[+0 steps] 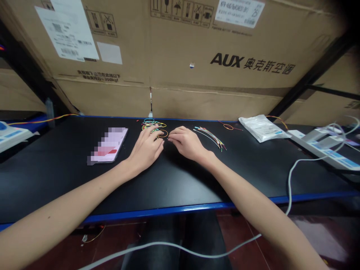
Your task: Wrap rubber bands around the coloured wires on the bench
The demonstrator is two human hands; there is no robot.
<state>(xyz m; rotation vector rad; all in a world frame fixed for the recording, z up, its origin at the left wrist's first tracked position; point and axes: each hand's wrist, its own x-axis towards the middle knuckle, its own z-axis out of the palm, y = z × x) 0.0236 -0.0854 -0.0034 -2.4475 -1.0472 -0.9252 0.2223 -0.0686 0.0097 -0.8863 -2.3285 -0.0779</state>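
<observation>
My left hand [149,148] rests at the near side of a tangle of thin coloured wires [147,123], its fingers bent over some of them. An orange wire loop [164,132] comes out by those fingertips. Close on the right, my right hand [187,140] is closed in a pinch, thumb and forefinger together. What lies in that pinch is too small to make out. Beyond my right hand lies a loose bunch of straightened thin wires [210,137] in several colours.
A phone [111,146] lies left of my left hand. Farther right are an orange wire loop [228,127], a white plastic packet [261,127] and a power strip [323,150] with a white cable. A large cardboard box [180,86] stands behind the black table [180,187].
</observation>
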